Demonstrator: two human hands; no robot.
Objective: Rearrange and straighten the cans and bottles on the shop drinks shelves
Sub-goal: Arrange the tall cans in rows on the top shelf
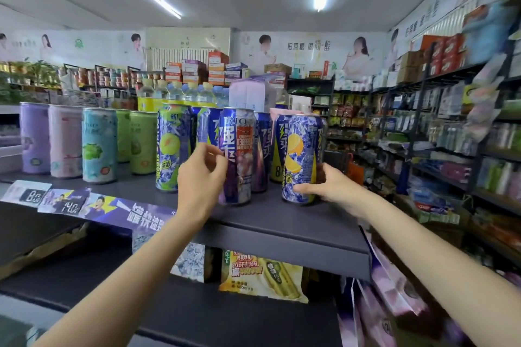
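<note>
Two hands worked cans at the front of the dark top shelf (282, 222).

The left hand (201, 177) curled round the purple grape can (236, 155), its grip holding the can's left side; the can stood upright near the shelf's front edge. The right hand (324, 186) gripped the lemon can (301, 158) low on its right side, thumb across the front, that can also upright, just right of the grape can. A green-fruit can (170, 149) stood just left of the left hand, with pastel cans (98, 144) lined further left.
</note>
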